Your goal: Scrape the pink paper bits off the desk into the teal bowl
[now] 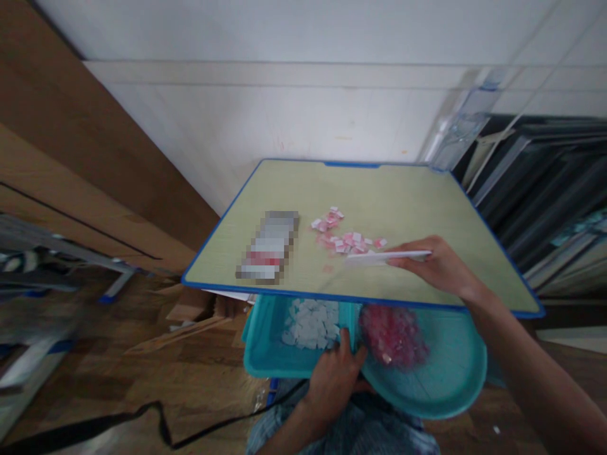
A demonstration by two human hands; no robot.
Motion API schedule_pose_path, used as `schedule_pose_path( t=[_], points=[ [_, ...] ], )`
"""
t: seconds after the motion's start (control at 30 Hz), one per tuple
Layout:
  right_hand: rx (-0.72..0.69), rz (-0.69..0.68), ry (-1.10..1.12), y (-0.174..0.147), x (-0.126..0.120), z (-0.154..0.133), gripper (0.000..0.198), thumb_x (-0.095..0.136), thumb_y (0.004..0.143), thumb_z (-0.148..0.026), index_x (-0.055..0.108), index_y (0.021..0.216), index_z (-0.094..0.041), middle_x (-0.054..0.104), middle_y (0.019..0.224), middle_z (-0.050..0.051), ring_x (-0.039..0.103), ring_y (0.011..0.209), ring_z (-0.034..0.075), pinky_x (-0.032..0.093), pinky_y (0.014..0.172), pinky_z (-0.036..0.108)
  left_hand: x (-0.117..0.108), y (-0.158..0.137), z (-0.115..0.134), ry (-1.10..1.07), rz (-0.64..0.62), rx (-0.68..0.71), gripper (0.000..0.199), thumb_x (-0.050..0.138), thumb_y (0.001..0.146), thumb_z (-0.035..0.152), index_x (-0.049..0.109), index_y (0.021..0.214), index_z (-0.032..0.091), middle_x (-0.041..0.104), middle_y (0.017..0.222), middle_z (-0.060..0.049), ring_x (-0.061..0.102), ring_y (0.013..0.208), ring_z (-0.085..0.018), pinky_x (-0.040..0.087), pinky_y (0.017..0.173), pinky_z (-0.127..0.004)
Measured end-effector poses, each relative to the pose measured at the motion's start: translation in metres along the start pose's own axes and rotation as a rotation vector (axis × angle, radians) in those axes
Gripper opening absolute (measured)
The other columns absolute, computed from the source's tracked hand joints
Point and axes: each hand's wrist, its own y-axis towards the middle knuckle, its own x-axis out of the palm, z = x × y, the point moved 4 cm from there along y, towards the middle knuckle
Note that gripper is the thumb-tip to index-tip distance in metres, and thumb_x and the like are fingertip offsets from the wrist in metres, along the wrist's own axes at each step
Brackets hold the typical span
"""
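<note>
My right hand (434,262) is closed on a thin white card (386,256), held almost edge-on just above the table's near side. Beyond and to the left of the card lie small pink-and-white pieces (353,242) in loose clusters. My left hand (334,379) grips the rims where a teal rectangular tray (256,363) meets a teal round tray (455,404); its lower fingers are hidden. Many small white pieces (310,322) fill part of the rectangular tray. A heap of pink, glossy small packets (392,335) sits in the round one.
The pale green folding table (408,196) has a blue edge and stands against a white wall. A pixelated phone-like object (269,246) lies on its left. A clear bottle (462,129) stands at the back right corner. A black strap (208,436) crosses the lower left.
</note>
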Motion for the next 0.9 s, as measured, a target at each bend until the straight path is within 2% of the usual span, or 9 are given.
schedule_pose_path(
  t=[0.1,0.2,0.3,0.4,0.67,0.9],
  points=[
    [-0.016,0.067,0.050,0.021,0.017,-0.011,0.030,0.058,0.073,-0.041,0.071,0.068,-0.015,0.065,0.060,0.002,0.052,0.050,0.012,0.038,0.045,0.021,-0.001,0.000,0.000,-0.011,-0.005,-0.003,0.063,0.061,0.066,0.053,0.043,0.122,0.029,0.037,0.130,-0.018,0.061,0.083,-0.026,0.050,0.066,-0.037],
    [0.042,0.162,0.085,0.039,0.038,-0.015,0.033,0.060,0.070,-0.041,0.066,0.055,-0.012,0.054,0.048,-0.001,0.041,0.043,0.008,0.030,0.039,0.019,-0.002,-0.001,0.000,-0.023,-0.005,0.003,0.064,0.060,0.067,0.054,0.042,0.123,0.029,0.037,0.130,-0.019,0.061,0.085,-0.027,0.050,0.068,-0.038],
    [0.059,0.157,0.123,0.051,0.058,-0.017,0.035,0.059,0.069,-0.041,0.062,0.050,-0.012,0.047,0.046,-0.002,0.036,0.043,0.006,0.026,0.039,0.018,-0.001,-0.001,0.000,-0.022,0.004,0.008,0.066,0.062,0.065,0.053,0.042,0.124,0.029,0.035,0.132,-0.021,0.061,0.084,-0.027,0.051,0.067,-0.038],
    [0.029,0.126,0.138,0.061,0.070,-0.019,0.031,0.058,0.068,-0.039,0.061,0.051,-0.012,0.048,0.049,-0.001,0.037,0.046,0.007,0.027,0.041,0.018,0.001,-0.001,-0.001,-0.016,0.034,0.018,0.066,0.061,0.065,0.054,0.042,0.123,0.029,0.037,0.131,-0.020,0.062,0.082,-0.027,0.051,0.066,-0.038],
    [0.065,0.114,0.138,0.077,0.086,-0.017,0.022,0.060,0.064,-0.030,0.058,0.051,-0.013,0.053,0.052,0.000,0.045,0.049,0.010,0.032,0.044,0.020,0.005,0.000,-0.001,-0.010,0.017,0.023,0.069,0.060,0.065,0.056,0.041,0.125,0.029,0.036,0.133,-0.020,0.061,0.084,-0.026,0.052,0.067,-0.037],
    [0.096,0.088,0.139,0.075,0.080,-0.016,0.018,0.059,0.065,-0.026,0.056,0.051,-0.014,0.053,0.049,-0.001,0.044,0.046,0.009,0.030,0.041,0.019,0.004,0.000,0.000,-0.003,0.041,0.035,0.066,0.059,0.064,0.057,0.044,0.122,0.028,0.039,0.130,-0.020,0.062,0.083,-0.027,0.052,0.065,-0.037]
  ],
)
